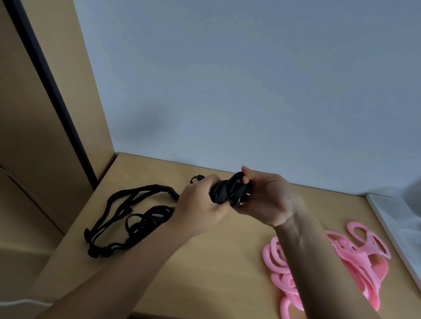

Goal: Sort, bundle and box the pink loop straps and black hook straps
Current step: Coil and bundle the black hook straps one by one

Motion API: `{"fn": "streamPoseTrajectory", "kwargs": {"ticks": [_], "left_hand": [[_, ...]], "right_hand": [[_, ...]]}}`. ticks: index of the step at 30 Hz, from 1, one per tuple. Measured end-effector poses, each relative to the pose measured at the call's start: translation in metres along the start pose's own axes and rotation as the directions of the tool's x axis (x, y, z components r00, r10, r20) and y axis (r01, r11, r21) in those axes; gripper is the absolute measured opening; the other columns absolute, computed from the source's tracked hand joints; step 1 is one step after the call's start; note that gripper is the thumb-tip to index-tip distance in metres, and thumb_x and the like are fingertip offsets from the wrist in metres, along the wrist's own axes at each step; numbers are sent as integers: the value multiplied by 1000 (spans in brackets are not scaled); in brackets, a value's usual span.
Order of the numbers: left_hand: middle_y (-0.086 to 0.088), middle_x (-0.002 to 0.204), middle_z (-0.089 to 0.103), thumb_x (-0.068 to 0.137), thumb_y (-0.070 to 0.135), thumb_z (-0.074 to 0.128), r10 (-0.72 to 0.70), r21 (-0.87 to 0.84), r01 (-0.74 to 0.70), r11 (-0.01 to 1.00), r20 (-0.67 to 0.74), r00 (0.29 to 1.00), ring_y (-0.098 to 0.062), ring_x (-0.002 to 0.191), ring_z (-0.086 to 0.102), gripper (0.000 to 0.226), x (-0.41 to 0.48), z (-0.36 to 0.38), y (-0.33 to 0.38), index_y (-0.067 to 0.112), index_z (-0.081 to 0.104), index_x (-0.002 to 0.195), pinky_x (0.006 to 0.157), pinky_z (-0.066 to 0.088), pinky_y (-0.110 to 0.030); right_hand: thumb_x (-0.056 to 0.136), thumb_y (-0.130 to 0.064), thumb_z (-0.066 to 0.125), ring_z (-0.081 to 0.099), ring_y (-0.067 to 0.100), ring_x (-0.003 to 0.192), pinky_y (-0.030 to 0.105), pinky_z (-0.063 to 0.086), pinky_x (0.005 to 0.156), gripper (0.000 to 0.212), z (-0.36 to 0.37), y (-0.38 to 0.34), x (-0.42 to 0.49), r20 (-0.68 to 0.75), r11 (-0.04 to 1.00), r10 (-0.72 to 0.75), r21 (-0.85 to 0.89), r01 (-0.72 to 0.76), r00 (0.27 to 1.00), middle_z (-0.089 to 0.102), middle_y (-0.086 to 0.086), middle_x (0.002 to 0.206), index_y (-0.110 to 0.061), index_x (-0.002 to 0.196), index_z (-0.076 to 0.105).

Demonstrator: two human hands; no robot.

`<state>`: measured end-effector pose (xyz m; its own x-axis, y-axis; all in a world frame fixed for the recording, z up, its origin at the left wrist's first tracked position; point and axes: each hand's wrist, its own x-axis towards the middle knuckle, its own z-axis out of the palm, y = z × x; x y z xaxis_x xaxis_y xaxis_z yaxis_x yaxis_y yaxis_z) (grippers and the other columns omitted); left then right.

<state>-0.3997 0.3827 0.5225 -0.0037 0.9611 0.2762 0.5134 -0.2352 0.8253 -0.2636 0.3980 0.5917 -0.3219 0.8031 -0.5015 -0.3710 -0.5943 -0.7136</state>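
Left hand (199, 208), right hand (268, 200) grip apparently twisted straps (227, 191).

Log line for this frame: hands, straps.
phase: bundling | left hand: grips black strap bundle | right hand: grips same bundle | loose black straps: table left | pink loop straps: piled right

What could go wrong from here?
1. Left hand and right hand grip the black bundle in mid-air; a slip may let it unwind.
2. Loose black straps trail from it to the table; pulling may drag or tangle them.
3. Pink loop straps lie below the right forearm near the front edge; it might sweep them off.
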Motion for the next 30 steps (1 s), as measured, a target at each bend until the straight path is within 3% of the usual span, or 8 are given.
{"fn": "streamPoseTrajectory", "kwargs": {"ticks": [2, 6, 10, 16, 19, 24, 27, 30], "left_hand": [[8, 53, 50, 72, 26, 69, 68, 56, -67, 996, -10, 998, -18, 53, 51, 21, 3, -3, -1, 17, 49, 73, 52, 40, -29], [13, 53, 49, 66, 36, 64, 76, 68, -72, 995, -53, 996, -13, 52, 49, 25, 6, -6, 1, 14, 55, 76, 52, 39, -26], [10, 56, 53, 63, 43, 58, 81, 66, -75, 995, -91, 993, -19, 55, 54, 38, 5, -4, 0, 9, 58, 81, 53, 43, -29], [14, 59, 54, 63, 52, 43, 17, -157, -4, 988, 83, 996, -12, 61, 50, 40, -3, -11, -8, 20, 50, 86, 59, 40, -33], [14, 58, 55, 61, 66, 48, -99, -182, 103, 978, 30, 995, -9, 61, 53, 51, -4, -9, 0, 18, 55, 77, 60, 42, -30], [12, 48, 51, 60, 66, 56, -180, -197, 160, 967, -88, 980, -8, 49, 49, 50, 1, -6, 5, 16, 54, 62, 53, 39, -26], [15, 44, 50, 65, 58, 59, -180, -188, 157, 969, -113, 977, -3, 44, 48, 41, 2, -2, 7, 19, 49, 58, 50, 35, -23], [14, 48, 53, 64, 62, 58, -158, -150, 140, 979, -116, 981, -5, 47, 48, 43, 6, -1, 8, 20, 52, 58, 51, 37, -25]], "right_hand": [[92, -12, 50, 53, 24, 76, 36, 47, 65, 33, 0, 1, 4, -35, 996, -78, -53, 76, 996, 47, 7, 71, -9, 60, 44], [91, -12, 55, 54, 24, 71, 37, 51, 72, 30, 1, 11, 9, -104, 959, -252, -164, 233, 962, 52, 8, 67, -4, 62, 52], [94, -17, 55, 57, 21, 66, 28, 52, 60, 31, 4, 24, 14, -154, 886, -405, -309, 345, 901, 57, 9, 65, -1, 67, 55], [91, -10, 56, 54, 25, 60, 28, 46, 54, 28, 10, 31, 15, -122, 904, -359, -291, 313, 925, 55, 7, 58, -2, 64, 56], [90, -6, 55, 59, 20, 55, 28, 50, 55, 26, 11, 32, 13, -127, 923, -329, -252, 290, 936, 59, 7, 57, 0, 65, 58], [91, -10, 54, 61, 17, 54, 29, 52, 59, 28, 8, 32, 12, -82, 954, -281, -134, 269, 956, 62, 4, 56, 0, 67, 63], [93, -12, 52, 61, 18, 54, 27, 53, 58, 31, 3, 30, 13, -53, 924, -328, -225, 309, 943, 62, 6, 57, 4, 70, 64], [93, -15, 53, 62, 24, 64, 31, 55, 68, 37, -7, 30, 16, -46, 900, -370, -268, 345, 928, 63, 19, 73, 21, 88, 61]]}}
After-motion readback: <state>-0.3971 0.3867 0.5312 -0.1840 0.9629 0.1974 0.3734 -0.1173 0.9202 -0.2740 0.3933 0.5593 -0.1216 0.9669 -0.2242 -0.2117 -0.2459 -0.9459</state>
